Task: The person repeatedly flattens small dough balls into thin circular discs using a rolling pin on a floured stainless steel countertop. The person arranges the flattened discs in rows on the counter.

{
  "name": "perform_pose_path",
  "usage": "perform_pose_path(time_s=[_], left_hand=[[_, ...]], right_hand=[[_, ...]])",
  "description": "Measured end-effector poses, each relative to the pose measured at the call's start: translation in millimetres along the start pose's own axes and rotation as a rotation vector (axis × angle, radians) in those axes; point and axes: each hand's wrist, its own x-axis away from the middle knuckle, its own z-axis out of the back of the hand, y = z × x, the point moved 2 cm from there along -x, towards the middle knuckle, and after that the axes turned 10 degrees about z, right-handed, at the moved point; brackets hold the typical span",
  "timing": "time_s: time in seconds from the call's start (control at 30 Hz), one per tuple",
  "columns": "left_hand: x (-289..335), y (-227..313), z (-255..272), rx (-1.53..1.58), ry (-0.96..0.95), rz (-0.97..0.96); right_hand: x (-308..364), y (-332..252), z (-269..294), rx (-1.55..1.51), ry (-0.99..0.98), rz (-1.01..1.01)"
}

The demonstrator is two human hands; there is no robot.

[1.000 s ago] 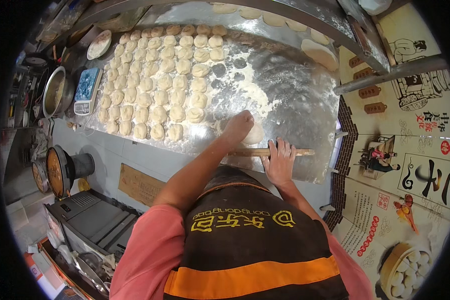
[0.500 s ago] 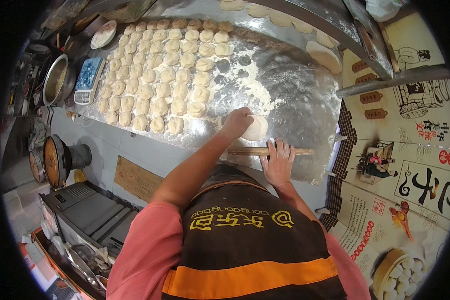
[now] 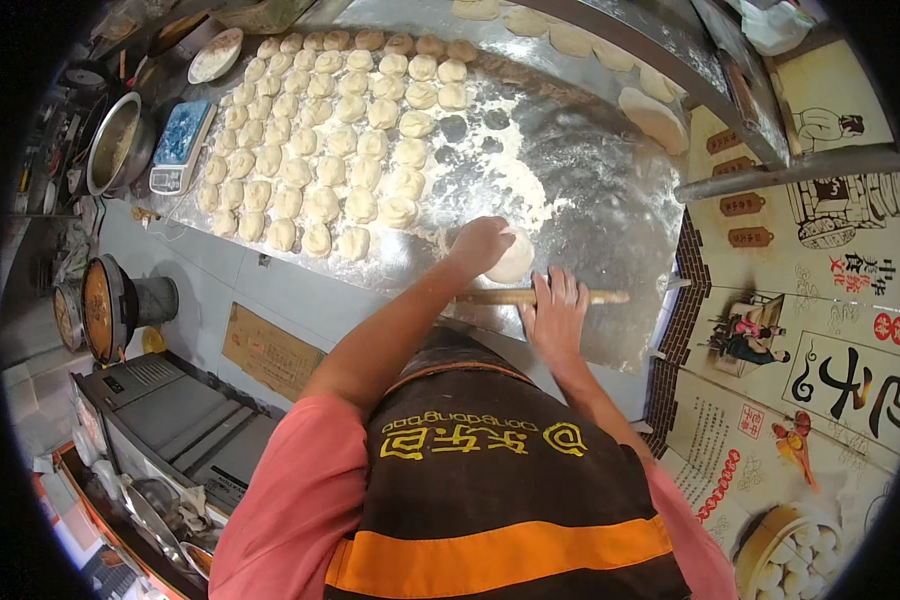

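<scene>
My left hand [image 3: 481,247] is closed on the near left edge of a round, flat dough wrapper [image 3: 514,257], which lies on the floured metal table. Just nearer to me lies a wooden rolling pin [image 3: 498,297], crosswise and close to the wrapper. Across its right half rests my right hand [image 3: 555,315], palm down, fingers stretched out and spread. White flour dusts the fingertips of that hand. To the left, rows of pale dough lumps [image 3: 322,205] cover the tabletop [image 3: 610,225].
A digital scale [image 3: 177,150] with a blue top stands at the table's left end, beside a metal bowl [image 3: 118,145]. More flat dough rounds [image 3: 653,120] lie along the far right. A metal bar [image 3: 790,172] juts in there. Flour [image 3: 515,180] is strewn mid-table.
The rolling pin has shifted slightly away from me, with my right hand on it. My left hand still holds the wrapper's edge. The whole view has shifted a little.
</scene>
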Motion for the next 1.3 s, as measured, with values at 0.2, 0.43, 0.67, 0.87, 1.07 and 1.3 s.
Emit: perform_pose_path(time_s=[0.2, 0.43, 0.67, 0.87, 1.07, 1.3], left_hand=[[3, -5, 2, 0.019, 0.027, -0.132], [3, 3, 1, -0.169, 0.038, -0.129], [4, -14, 0, 0.145, -0.002, 0.002], [3, 14, 12, -0.029, -0.016, -0.102], [-3, -3, 2, 0.041, -0.008, 0.014], [-1, 1, 7, 0.028, 0.018, -0.03]], right_hand=[[-51, 14, -3, -0.023, 0.105, -0.151], [-62, 25, -13, -0.061, 0.094, -0.063], [-2, -8, 3, -0.047, -0.009, -0.11], [-93, 38, -15, -0.115, 0.173, -0.154], [-16, 1, -2, -0.071, 0.015, -0.008], [-61, 14, -3, -0.066, 0.034, -0.15]])
